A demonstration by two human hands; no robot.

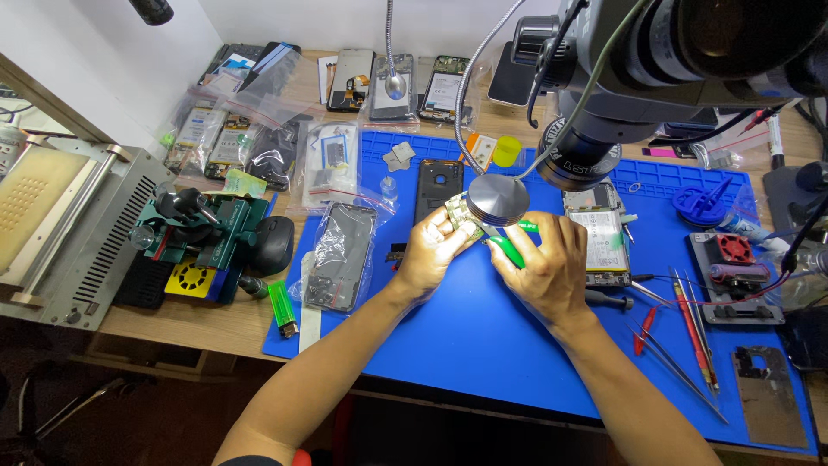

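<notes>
Left hand grip pinches a small circuit board above the blue mat, mid-worktop; right hand grip is closed around a green-handled tool just beside the board. Clear bags at left each hold phone parts. Bare mat lies toward the near edge; tweezers crowd the right.

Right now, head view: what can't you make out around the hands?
- Small circuit board in the left hand: far end hidden behind the round lamp head.
- Green-handled tool in the right hand: tip hidden behind the lamp head and fingers.
- Opened phone: near half hidden by the right hand, top by the microscope.
- Metal plate: details too small.
</notes>
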